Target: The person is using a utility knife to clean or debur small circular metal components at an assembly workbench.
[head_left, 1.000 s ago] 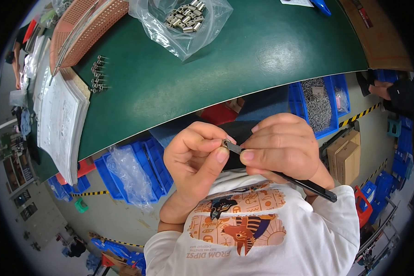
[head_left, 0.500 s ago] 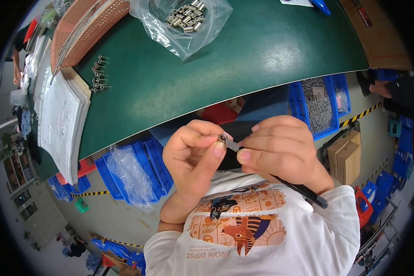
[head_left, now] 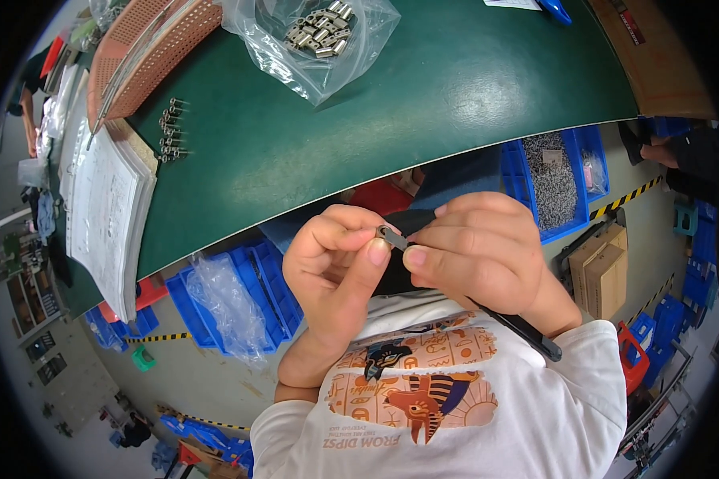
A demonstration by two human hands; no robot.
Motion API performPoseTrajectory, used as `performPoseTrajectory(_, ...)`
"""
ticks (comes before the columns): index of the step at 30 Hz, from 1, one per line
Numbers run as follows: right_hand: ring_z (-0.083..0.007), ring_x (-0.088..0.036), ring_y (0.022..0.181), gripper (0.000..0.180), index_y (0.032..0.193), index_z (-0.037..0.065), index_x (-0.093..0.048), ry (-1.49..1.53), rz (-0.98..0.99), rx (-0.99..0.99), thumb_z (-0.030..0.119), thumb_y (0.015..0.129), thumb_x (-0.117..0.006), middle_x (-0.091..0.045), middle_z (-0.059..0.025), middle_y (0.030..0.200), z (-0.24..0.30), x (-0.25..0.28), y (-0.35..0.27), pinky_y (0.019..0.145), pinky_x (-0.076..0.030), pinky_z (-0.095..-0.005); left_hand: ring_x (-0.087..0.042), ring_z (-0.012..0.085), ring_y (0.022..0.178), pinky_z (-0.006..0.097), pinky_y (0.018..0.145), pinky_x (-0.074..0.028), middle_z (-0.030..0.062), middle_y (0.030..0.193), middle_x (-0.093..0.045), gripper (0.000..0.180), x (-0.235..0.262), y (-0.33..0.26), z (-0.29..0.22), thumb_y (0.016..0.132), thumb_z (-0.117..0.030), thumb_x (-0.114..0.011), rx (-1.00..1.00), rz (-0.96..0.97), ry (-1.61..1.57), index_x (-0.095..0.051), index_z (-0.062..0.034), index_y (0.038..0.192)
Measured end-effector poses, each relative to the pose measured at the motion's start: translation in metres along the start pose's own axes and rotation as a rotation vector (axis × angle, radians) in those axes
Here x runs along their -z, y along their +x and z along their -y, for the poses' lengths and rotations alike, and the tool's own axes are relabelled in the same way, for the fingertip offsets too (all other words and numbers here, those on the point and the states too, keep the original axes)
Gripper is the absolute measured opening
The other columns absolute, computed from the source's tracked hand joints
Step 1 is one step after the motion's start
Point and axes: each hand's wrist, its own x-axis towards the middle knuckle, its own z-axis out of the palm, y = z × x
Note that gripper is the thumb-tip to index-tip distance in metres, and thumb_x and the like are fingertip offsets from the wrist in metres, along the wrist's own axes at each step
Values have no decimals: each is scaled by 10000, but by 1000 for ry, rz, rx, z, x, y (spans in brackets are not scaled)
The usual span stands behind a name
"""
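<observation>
Close below the camera, my left hand (head_left: 339,267) pinches a small grey metal part (head_left: 391,235) between thumb and forefinger. My right hand (head_left: 479,251) meets it from the right, its thumb tip touching the same part. A thin black tool (head_left: 519,326) is gripped in the right hand; its handle sticks out lower right over my white sleeve. Both hands hover off the table edge, above my printed white shirt.
A green table mat (head_left: 423,96) carries a clear bag of metal parts (head_left: 315,36), a short row of small metal parts (head_left: 170,132), an orange perforated tray (head_left: 140,56) and a stack of papers (head_left: 104,215). Blue bins (head_left: 555,180) sit under the table.
Both hands stayed together with the small part between them. The black tool's handle tilted slightly lower; the left thumb shifted up against the part.
</observation>
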Motion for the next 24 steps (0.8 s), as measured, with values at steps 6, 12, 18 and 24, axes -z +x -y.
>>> performPoseTrajectory(6, -172, -580, 613, 212, 840, 64, -555, 85, 102, -118, 90, 665, -673, -610, -34, 711, -3, 4, 1, 620, -481, -290, -537, 136, 774, 236, 691, -443, 132, 876, -534, 111, 2, 1, -2, 763, 58, -531, 84, -42, -60, -483, -23, 821)
performPoseTrajectory(12, -200, -604, 616, 146, 781, 19, -602, 412, -36, -338, 47, 662, -680, -617, -97, 707, -16, 20, 7, 557, -465, -253, -537, 143, 750, 257, 681, -455, 131, 856, -531, 102, 2, 1, -9, 765, 32, -538, 108, 18, -144, -489, -30, 830)
performPoseTrajectory(18, -81, -544, 546, 101, 784, -27, -583, 1073, 8, -811, 41, 728, -634, -596, -76, 683, -12, 15, 14, 486, -440, -192, -535, 148, 736, 262, 683, -455, 132, 835, -531, 88, 3, 0, -8, 769, 19, -537, 145, 48, -180, -484, -28, 821)
performPoseTrajectory(24, -97, -546, 562, 98, 795, -44, -586, 1245, 90, -797, 25, 736, -624, -596, -93, 675, -21, 7, 13, 487, -445, -205, -531, 148, 720, 260, 658, -445, 138, 828, -535, 72, 4, 0, -8, 776, -12, -540, 243, 81, -315, -485, -31, 819)
